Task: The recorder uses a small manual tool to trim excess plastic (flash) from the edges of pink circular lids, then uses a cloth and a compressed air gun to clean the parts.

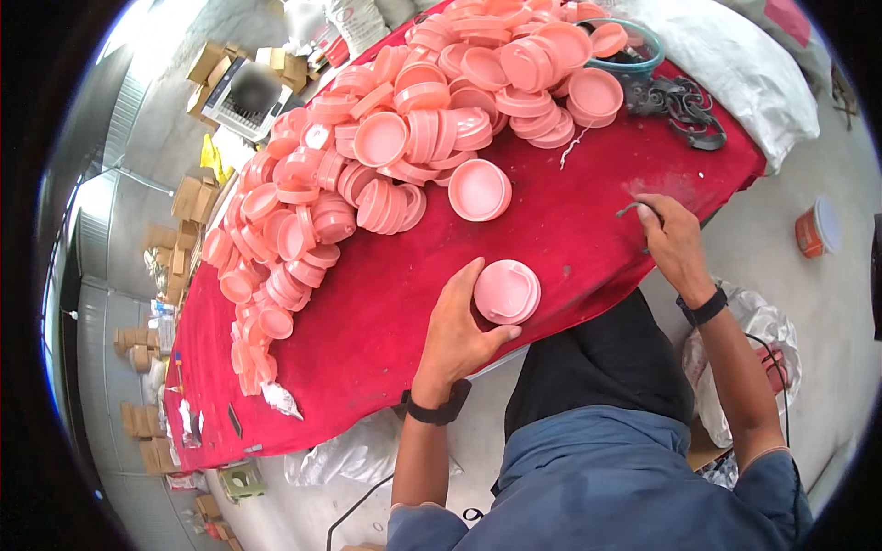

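Observation:
My left hand (452,332) grips a round pink plastic lid (507,292) by its side, close to the table's near edge. A raised shape shows on the lid's upper face. To the right, my right hand (677,243) is closed in a pinch on a thin dark curved strip (627,209), just over the red cloth; part of the strip is hidden by the fingers. Beyond my left hand, a single pink lid (480,190) lies hollow side up. Past it spreads a large heap of pink lids (421,97). Dark rubbery rings (675,106) lie in a tangle at the far right.
Red cloth (367,285) covers the table. A teal basket (650,62) and a white sack (735,69) are at the far right. On the floor stand a lidded tub (810,234) and a clear plastic bag (785,344). Cardboard boxes (188,197) line the left.

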Action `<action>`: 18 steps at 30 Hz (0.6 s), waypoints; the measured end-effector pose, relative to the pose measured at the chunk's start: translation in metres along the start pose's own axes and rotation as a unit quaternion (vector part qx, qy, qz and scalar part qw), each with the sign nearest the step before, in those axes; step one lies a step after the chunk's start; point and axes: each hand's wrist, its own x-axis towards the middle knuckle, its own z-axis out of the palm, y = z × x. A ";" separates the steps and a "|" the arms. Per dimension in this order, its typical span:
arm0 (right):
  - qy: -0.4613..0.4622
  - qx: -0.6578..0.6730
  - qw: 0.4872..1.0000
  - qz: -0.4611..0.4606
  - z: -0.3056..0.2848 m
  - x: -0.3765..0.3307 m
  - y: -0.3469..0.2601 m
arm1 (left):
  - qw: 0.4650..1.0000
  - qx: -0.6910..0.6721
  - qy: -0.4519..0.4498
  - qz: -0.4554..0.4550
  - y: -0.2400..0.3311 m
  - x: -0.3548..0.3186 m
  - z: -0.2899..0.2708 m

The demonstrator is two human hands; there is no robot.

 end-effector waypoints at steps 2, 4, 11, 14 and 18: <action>0.020 -0.049 0.998 -0.039 0.002 -0.005 -0.011 | 0.998 0.048 0.014 0.024 0.000 -0.004 -0.001; -0.092 0.156 0.970 0.161 0.004 -0.013 -0.037 | 0.997 0.067 0.007 0.041 -0.004 -0.002 0.002; -0.164 0.304 0.911 0.225 0.038 -0.033 -0.081 | 0.980 0.183 0.042 -0.062 0.027 -0.004 0.012; -0.177 0.322 0.903 0.220 0.050 -0.030 -0.086 | 0.991 0.107 -0.005 -0.086 0.019 0.001 0.006; -0.171 0.305 0.907 0.234 0.052 -0.028 -0.086 | 0.994 0.066 0.022 0.088 -0.007 0.009 -0.004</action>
